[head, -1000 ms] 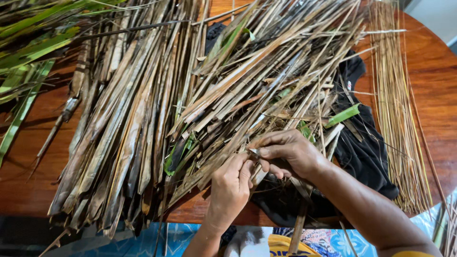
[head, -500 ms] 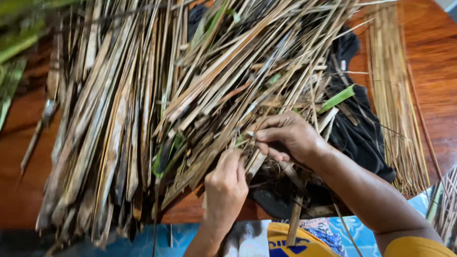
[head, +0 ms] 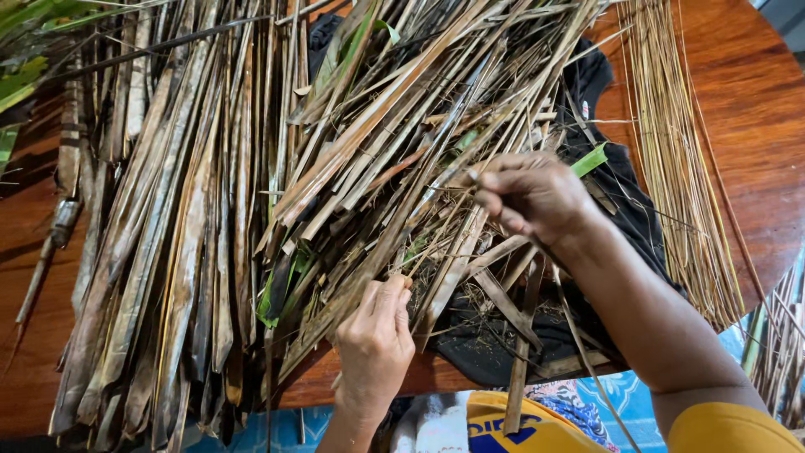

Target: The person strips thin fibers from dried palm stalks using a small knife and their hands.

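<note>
Fingers of the left hand (head: 375, 335) pinch the near end of a dry leaf strip (head: 381, 252) at the front of the pile, while the right hand (head: 532, 195), raised above the heap, pinches a thin pale midrib (head: 436, 239) between thumb and fingertips. Both pieces belong to the big pile of dried palm leaves (head: 251, 193) fanned across the wooden table (head: 755, 92), which partly covers a black cloth (head: 625, 201). Just right of the cloth lies a bundle of thin stripped sticks (head: 679, 159), and green leaves (head: 25, 75) sit at the far left edge.
</note>
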